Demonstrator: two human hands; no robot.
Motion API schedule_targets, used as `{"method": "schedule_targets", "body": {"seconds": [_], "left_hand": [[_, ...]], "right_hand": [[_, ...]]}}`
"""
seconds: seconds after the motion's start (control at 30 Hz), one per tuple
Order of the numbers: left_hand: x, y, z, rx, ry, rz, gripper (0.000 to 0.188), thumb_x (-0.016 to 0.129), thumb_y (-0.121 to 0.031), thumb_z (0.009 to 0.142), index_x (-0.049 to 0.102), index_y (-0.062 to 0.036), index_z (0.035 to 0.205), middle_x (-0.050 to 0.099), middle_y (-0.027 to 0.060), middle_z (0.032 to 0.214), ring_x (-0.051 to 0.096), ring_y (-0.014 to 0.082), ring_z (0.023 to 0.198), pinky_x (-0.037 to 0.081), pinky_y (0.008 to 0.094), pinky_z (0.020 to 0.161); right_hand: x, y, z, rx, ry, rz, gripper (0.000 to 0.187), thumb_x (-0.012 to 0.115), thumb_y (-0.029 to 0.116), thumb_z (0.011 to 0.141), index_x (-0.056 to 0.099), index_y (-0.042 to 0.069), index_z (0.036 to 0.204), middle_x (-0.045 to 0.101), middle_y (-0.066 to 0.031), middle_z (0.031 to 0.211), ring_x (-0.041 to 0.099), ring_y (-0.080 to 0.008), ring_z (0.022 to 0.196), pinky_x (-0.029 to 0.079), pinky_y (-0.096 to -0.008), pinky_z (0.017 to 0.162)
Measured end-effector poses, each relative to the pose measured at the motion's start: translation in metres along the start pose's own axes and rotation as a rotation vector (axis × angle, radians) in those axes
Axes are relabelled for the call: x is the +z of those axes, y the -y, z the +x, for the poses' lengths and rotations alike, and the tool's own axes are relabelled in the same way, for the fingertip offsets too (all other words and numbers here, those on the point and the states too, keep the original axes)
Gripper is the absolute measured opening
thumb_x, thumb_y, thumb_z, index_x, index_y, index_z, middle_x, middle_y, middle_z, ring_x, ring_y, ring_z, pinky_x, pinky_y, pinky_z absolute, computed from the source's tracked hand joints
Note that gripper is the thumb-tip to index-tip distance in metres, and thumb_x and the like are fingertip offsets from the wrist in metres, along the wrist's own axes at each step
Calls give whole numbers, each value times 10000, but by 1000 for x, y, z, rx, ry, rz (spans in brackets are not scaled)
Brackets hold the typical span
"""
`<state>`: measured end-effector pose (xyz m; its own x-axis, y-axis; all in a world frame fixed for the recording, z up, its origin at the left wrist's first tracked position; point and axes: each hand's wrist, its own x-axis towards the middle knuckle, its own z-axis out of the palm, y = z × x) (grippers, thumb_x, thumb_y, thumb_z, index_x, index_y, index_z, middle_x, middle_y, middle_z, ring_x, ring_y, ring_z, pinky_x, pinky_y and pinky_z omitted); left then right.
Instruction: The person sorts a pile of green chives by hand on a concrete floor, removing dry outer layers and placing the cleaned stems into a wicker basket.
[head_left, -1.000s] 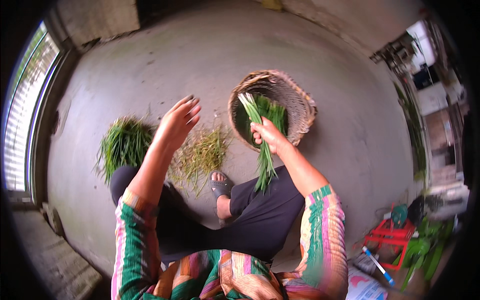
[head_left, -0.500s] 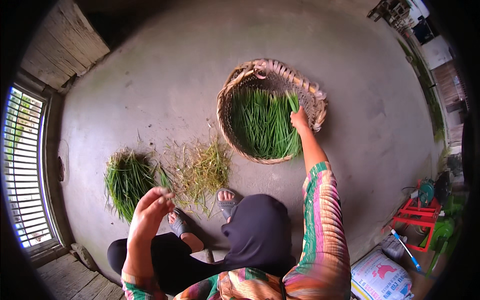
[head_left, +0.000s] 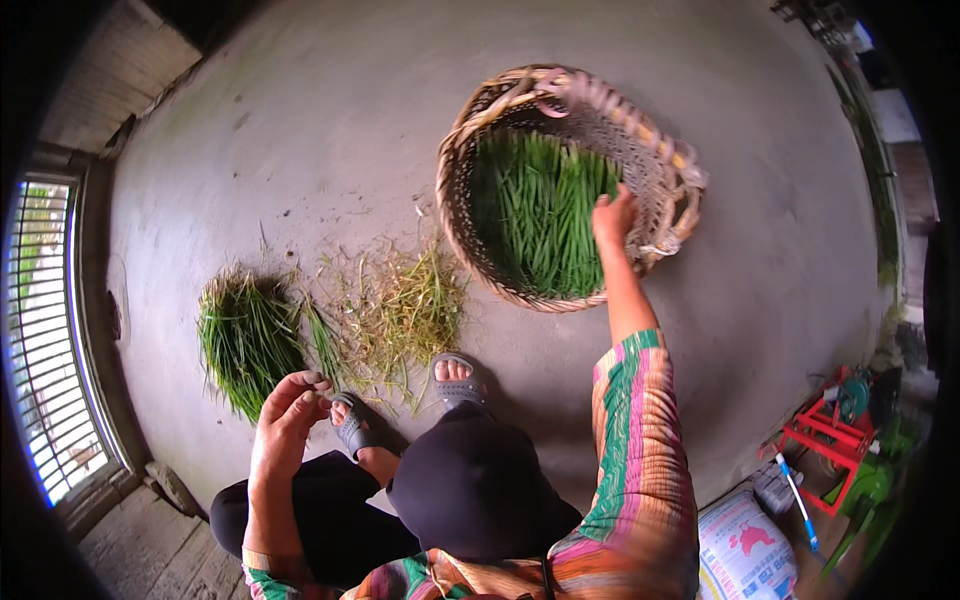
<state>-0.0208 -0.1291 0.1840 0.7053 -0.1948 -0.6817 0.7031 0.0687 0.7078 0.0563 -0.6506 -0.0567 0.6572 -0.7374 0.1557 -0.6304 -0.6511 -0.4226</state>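
A round woven basket [head_left: 457,215] stands on the floor in front of me, with a layer of long green chive-like stalks [head_left: 540,215] inside. My right hand [head_left: 615,215] reaches into its right side, against the edge of the stalks. Its fingers look curled, but what they grip, if anything, is hidden. Above my left knee, my left hand [head_left: 292,415] is closed, thumb and fingertips drawn together; anything between them is too small to name. Just beyond it lies a heap of green stalks [head_left: 248,345], with a few loose stalks [head_left: 322,340] beside it.
Yellowish plant scraps [head_left: 410,310] lie between the heap and the basket, in front of my sandalled feet [head_left: 455,375]. A barred window [head_left: 55,340] is at the left. At the lower right are a red metal frame [head_left: 830,440], a green machine [head_left: 880,470] and a printed sack [head_left: 745,550].
The bunch that stood up in my right hand no longer shows upright. The basket appears larger and farther up and right. My left hand stays in much the same pose.
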Motion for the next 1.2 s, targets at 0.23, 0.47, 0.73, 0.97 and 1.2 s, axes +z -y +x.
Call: {"method": "schedule_targets", "body": {"seconds": [0.23,0.47,0.73,0.97,1.2], "left_hand": [[33,0,-12,103,331,314,176,516,-83,887,552,-33,1052,598,22,1018,559,112,859,444,251,763],[61,21,-36,261,653,554,215,480,-66,898,537,-1,1094,591,55,1026,560,138,882,447,284,820],[50,59,-72,735,768,1558,353,547,-288,833,572,-72,1111,620,154,1010,593,316,938,475,407,791],[44,92,-61,943,632,1667,255,579,-202,775,596,-35,966,639,155,908,628,336,838,508,433,683],[87,129,-77,842,590,2123,424,511,-206,821,534,84,1129,533,277,1146,542,383,1052,435,438,872]], "right_hand": [[-147,68,-176,-425,475,711,267,573,12,802,525,53,1061,502,-124,1107,515,-240,1062,439,-327,890],[-288,22,-311,329,614,975,396,458,314,932,522,-1,1163,570,-107,1113,528,-182,1016,389,-292,908],[-375,66,-383,-432,-5,266,322,580,193,820,545,97,1126,465,-144,1218,372,-327,1193,266,-409,1024],[-347,89,-404,-856,196,-55,213,596,137,742,615,153,953,563,-1,1038,469,-205,1100,228,-493,1026],[-275,118,-427,-773,629,-88,168,525,145,760,615,38,854,600,-124,841,550,-269,878,345,-403,945]]}}
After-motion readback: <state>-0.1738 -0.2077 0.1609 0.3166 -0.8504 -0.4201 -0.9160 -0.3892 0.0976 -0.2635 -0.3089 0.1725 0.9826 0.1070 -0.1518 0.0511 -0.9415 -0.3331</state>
